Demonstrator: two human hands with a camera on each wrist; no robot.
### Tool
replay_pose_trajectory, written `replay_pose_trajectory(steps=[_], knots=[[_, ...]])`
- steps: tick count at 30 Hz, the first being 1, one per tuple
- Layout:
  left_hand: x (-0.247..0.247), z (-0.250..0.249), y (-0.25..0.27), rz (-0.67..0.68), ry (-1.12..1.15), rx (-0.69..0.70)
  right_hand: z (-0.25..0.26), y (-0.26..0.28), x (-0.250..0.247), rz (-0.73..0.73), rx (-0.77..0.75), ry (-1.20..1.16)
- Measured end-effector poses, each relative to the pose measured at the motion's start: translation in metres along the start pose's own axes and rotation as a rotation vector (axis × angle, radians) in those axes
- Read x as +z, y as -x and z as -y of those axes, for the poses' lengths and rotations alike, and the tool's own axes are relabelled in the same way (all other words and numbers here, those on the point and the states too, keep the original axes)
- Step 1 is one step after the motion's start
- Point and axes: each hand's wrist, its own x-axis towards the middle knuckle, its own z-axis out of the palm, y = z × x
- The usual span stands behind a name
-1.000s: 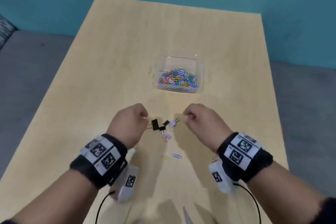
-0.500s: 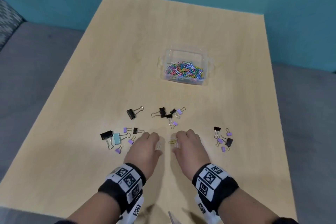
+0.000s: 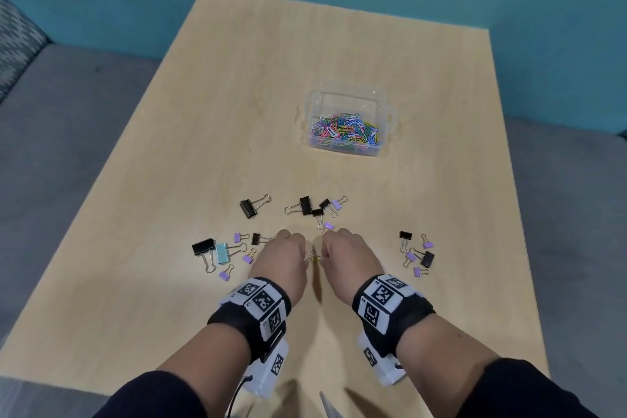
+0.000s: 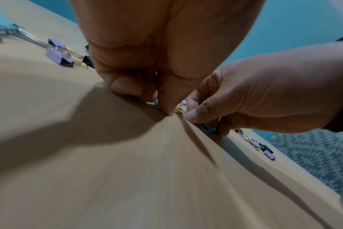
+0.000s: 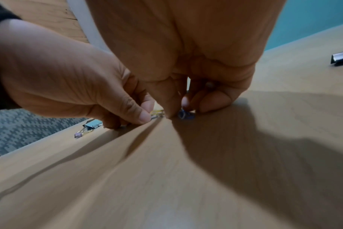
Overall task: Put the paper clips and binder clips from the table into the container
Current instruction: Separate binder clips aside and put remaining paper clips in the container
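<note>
On the wooden table (image 3: 237, 112) stands a clear plastic container (image 3: 316, 103) holding several coloured paper clips (image 3: 346, 129). Binder clips lie in three groups: black, blue and purple ones at the left (image 3: 220, 253), black and purple ones in the middle (image 3: 305, 205), and small ones at the right (image 3: 425, 258). My left hand (image 3: 295, 249) and right hand (image 3: 330, 248) are side by side, fingertips down on the table. The left thumb (image 5: 145, 117) pinches at a yellow paper clip (image 5: 157, 112). My right hand's curled fingers pinch a blue paper clip (image 5: 183, 115).
A lone black binder clip (image 3: 249, 209) lies left of the middle group. The table's near edge runs just behind my wrists, with a grey pointed tip (image 3: 327, 405) showing there. Grey floor surrounds the table, and a teal wall stands behind.
Both hands drew back from the middle group of binder clips towards me and came down on the two loose paper clips. Their fingers have since curled in on them.
</note>
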Motion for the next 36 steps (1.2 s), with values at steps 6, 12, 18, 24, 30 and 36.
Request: replay_pose_trajectory(steps=[6, 12, 18, 24, 30, 36], knots=[[0.002, -0.003, 0.002, -0.022, -0.011, 0.019, -0.001, 0.001, -0.001, 0.011, -0.021, 0.052], [-0.002, -0.005, 0.003, -0.005, -0.054, 0.042, -0.011, 0.016, -0.008, -0.026, 0.021, -0.034], [-0.007, -0.007, 0.0, 0.065, -0.063, 0.071, -0.017, 0.023, -0.005, -0.026, 0.039, -0.004], [-0.005, -0.006, -0.012, 0.113, -0.046, 0.21, -0.015, 0.017, -0.006, -0.015, 0.028, 0.002], [-0.01, -0.012, -0.026, 0.189, -0.14, 0.201, -0.018, 0.012, -0.01, 0.043, -0.036, 0.055], [-0.01, -0.02, -0.029, 0.194, -0.157, 0.169, -0.024, 0.011, -0.003, -0.002, -0.168, 0.168]])
